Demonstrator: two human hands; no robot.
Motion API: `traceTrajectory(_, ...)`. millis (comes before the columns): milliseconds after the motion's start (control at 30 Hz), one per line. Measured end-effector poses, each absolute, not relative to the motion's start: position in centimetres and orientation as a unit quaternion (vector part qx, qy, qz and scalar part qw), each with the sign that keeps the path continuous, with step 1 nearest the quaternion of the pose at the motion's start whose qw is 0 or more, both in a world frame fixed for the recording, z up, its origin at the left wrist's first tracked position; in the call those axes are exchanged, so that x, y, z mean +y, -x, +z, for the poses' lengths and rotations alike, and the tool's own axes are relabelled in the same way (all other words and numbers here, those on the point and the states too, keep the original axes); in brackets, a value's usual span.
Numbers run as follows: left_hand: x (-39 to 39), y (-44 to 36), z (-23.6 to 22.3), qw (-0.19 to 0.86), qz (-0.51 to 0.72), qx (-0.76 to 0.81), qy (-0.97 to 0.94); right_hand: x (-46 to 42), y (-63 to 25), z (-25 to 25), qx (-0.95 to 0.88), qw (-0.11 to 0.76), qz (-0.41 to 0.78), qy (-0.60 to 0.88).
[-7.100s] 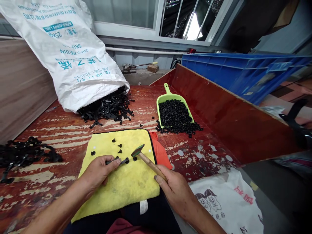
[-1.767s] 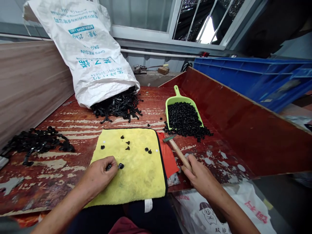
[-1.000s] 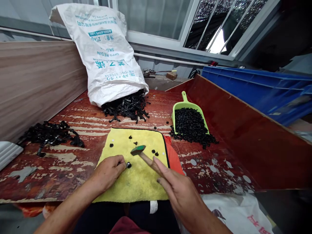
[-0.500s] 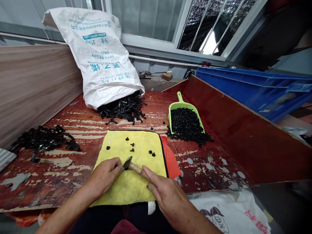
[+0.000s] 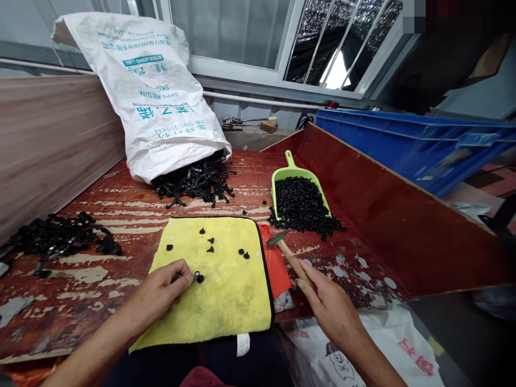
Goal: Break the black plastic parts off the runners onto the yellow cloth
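My left hand [image 5: 171, 282] rests over the yellow cloth [image 5: 229, 295], thumb and fingers pinched on a small black plastic part [image 5: 199, 277] that sticks out past the fingertips; most of it is hidden. Off to the right, my right hand [image 5: 328, 293] is wrapped round the wooden handle of a small hammer [image 5: 296, 264]. The hammer's narrow, greenish head hangs above an orange-red cloth [image 5: 278, 269], apart from the black part. Several loose black pieces [image 5: 210, 240] lie scattered on the yellow cloth beyond my left hand.
A white sack [image 5: 161, 107] spills black plastic parts [image 5: 197, 180] onto the worn red table [image 5: 129, 204]. More black parts [image 5: 60, 239] are heaped at the left. Small black pieces fill a green dustpan [image 5: 289, 171]. A red board [image 5: 387, 215] and blue crate [image 5: 403, 140] stand at the right.
My right hand has carried the hammer away from the left fingertips, to the right and off the yellow cloth. My left hand stays over the cloth, and the black part now shows.
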State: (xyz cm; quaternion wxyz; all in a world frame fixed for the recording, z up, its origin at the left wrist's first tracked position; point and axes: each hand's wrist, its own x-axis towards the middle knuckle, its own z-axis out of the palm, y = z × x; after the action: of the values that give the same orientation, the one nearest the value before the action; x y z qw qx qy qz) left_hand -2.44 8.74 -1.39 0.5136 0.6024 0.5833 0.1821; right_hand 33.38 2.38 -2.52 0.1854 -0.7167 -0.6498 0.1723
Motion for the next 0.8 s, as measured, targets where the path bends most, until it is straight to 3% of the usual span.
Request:
traceTrajectory(233, 7.5, 2.0, 0.6, 0.684, 0.275, 0.535, -0.413, 2.4, -36.3, -5.1, -0.674, 0.150, 0.044, 0.722)
traceTrajectory(533, 5.4, 0.7, 1.3, 0.830, 0.328, 0.407, -0.193, 3.5, -35.9, -4.5, -0.668, 0.019, -0.102, 0.737)
traceTrajectory(667, 4.8, 0.8, 1.2, 0.848, 0.330, 0.372, -0.185, 3.2, -36.1, -4.2, -0.672, 0.041, -0.105, 0.732)
traceTrajectory(800, 4.3, 2.7, 1.3, 0.755, 0.410, 0.460, -0.222, 2.8, -33.2, -2.2, -0.696, 0.183, -0.088, 0.689)
